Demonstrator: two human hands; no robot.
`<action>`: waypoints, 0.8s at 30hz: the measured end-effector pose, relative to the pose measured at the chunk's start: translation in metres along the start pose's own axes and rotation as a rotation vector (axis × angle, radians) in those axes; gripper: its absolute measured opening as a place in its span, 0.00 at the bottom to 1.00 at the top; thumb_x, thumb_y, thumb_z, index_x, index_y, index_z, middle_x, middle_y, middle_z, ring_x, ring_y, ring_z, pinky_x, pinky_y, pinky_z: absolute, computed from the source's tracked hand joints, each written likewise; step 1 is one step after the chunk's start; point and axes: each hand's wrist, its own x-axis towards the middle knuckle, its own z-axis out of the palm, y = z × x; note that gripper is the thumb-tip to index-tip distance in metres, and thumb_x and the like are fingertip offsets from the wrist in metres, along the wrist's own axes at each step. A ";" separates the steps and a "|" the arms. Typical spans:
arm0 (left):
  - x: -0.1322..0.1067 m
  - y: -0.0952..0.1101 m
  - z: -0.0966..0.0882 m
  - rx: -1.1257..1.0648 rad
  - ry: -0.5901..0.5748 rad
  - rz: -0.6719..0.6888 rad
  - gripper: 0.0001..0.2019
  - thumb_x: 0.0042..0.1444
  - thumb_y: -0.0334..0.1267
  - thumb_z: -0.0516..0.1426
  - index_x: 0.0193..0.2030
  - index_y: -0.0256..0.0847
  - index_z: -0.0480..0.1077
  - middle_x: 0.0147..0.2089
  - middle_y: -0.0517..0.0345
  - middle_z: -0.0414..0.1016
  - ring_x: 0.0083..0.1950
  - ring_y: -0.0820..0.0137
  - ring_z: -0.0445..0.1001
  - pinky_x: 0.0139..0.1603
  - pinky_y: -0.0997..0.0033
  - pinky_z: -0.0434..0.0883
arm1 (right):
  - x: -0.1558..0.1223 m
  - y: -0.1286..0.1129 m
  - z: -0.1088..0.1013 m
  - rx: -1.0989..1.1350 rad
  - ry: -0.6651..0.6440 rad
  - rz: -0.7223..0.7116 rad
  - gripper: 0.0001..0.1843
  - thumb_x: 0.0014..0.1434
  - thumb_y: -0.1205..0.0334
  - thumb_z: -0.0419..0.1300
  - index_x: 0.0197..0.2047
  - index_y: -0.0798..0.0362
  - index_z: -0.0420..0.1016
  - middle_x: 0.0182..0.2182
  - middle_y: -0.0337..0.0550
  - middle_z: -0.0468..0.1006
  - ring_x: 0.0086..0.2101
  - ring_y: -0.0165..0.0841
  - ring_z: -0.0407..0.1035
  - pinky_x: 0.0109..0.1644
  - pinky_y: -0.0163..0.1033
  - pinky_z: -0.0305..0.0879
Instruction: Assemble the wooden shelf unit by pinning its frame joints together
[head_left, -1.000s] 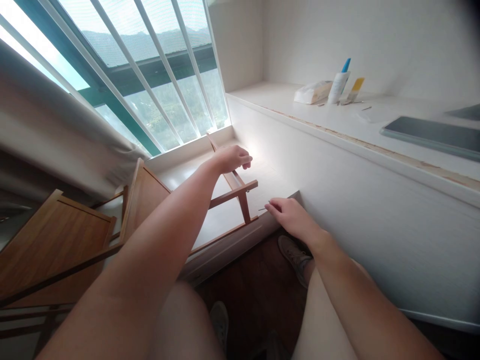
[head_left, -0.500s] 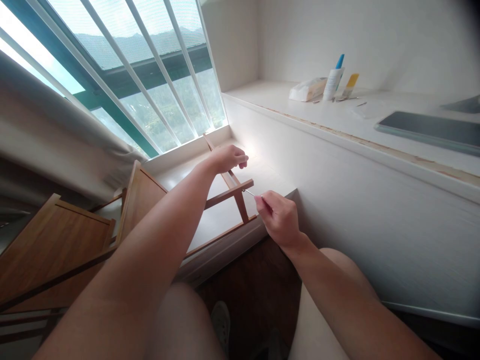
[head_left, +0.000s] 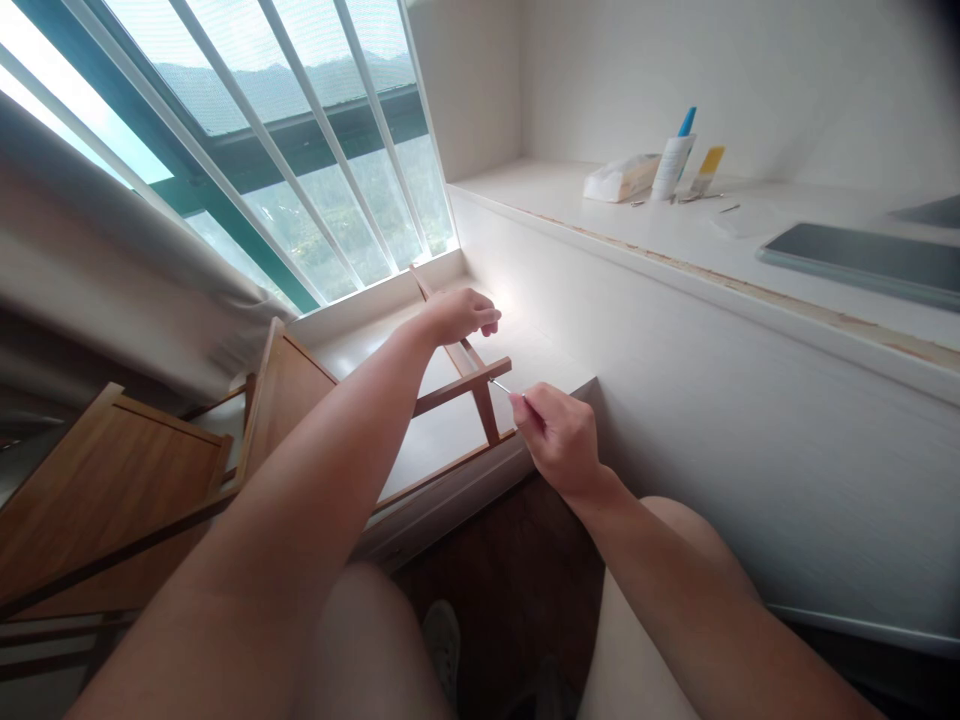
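A brown wooden rack [head_left: 457,388] lies on its side along the white window ledge, with its slatted end toward me. My right hand [head_left: 556,435] is closed round a thin metal hex key [head_left: 501,386], whose far tip meets the wood near the end of a rail. Above the same rack, my left hand [head_left: 466,314] hangs over a long wooden piece with its fingers curled in. What those fingers hold, if anything, is hidden. My left forearm covers part of the rack's middle.
On the white counter [head_left: 555,195] at right are a tissue pack [head_left: 619,180], a white bottle with a blue tip [head_left: 673,165], a yellow-topped container [head_left: 707,170], small metal pieces and a dark flat device [head_left: 862,262]. A curtain [head_left: 127,230] and a barred window are at left.
The view has shifted very slightly. Both hands keep nearly the same pose, and the hex key's tip stays at the wood.
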 end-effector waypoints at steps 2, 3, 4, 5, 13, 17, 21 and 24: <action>0.000 0.000 0.000 0.000 0.001 -0.001 0.18 0.59 0.51 0.51 0.32 0.46 0.79 0.38 0.62 0.82 0.37 0.69 0.74 0.40 0.68 0.64 | 0.000 0.000 0.001 0.004 0.000 -0.012 0.16 0.69 0.62 0.52 0.27 0.50 0.59 0.23 0.37 0.64 0.25 0.30 0.57 0.33 0.39 0.53; 0.000 0.000 0.000 0.001 0.001 -0.001 0.18 0.59 0.51 0.51 0.32 0.47 0.79 0.38 0.62 0.82 0.36 0.69 0.74 0.39 0.68 0.64 | 0.000 0.000 0.001 0.004 -0.001 -0.020 0.16 0.69 0.62 0.52 0.27 0.50 0.59 0.23 0.38 0.65 0.25 0.30 0.57 0.33 0.39 0.53; 0.000 0.000 -0.001 0.000 0.000 -0.001 0.18 0.59 0.51 0.51 0.32 0.47 0.79 0.38 0.62 0.82 0.36 0.69 0.73 0.39 0.68 0.64 | 0.000 0.000 0.002 0.000 -0.001 -0.028 0.16 0.69 0.62 0.52 0.28 0.50 0.60 0.23 0.38 0.65 0.26 0.30 0.58 0.33 0.39 0.53; 0.000 0.000 -0.001 0.000 0.000 -0.001 0.18 0.59 0.51 0.51 0.32 0.47 0.79 0.38 0.62 0.82 0.36 0.69 0.73 0.40 0.68 0.64 | -0.001 0.000 0.002 -0.005 0.002 -0.036 0.15 0.69 0.63 0.53 0.28 0.50 0.61 0.23 0.38 0.66 0.26 0.30 0.58 0.34 0.39 0.54; -0.001 0.001 0.000 0.007 0.009 -0.010 0.18 0.60 0.51 0.51 0.33 0.47 0.80 0.38 0.63 0.82 0.35 0.70 0.73 0.39 0.67 0.64 | -0.005 0.002 0.007 -0.039 0.034 -0.057 0.13 0.68 0.63 0.54 0.29 0.50 0.65 0.24 0.39 0.68 0.27 0.31 0.60 0.35 0.39 0.56; -0.001 0.001 -0.001 0.014 0.014 -0.007 0.18 0.60 0.50 0.51 0.32 0.46 0.79 0.37 0.63 0.82 0.36 0.69 0.73 0.39 0.68 0.64 | -0.007 0.003 0.008 -0.020 0.072 -0.070 0.14 0.67 0.65 0.55 0.28 0.51 0.65 0.23 0.38 0.67 0.26 0.30 0.59 0.34 0.39 0.55; -0.002 0.002 -0.001 0.014 0.012 -0.003 0.18 0.60 0.50 0.51 0.32 0.46 0.80 0.37 0.63 0.82 0.37 0.69 0.73 0.39 0.69 0.64 | -0.006 0.002 0.007 -0.009 0.067 -0.067 0.16 0.66 0.66 0.55 0.26 0.51 0.61 0.22 0.37 0.64 0.25 0.29 0.57 0.33 0.39 0.53; -0.001 0.003 0.000 0.013 0.013 -0.004 0.18 0.60 0.50 0.51 0.32 0.46 0.80 0.37 0.63 0.82 0.37 0.69 0.74 0.39 0.69 0.64 | -0.004 0.000 0.006 -0.027 0.059 -0.052 0.16 0.67 0.66 0.54 0.26 0.51 0.60 0.21 0.36 0.63 0.24 0.29 0.57 0.32 0.39 0.51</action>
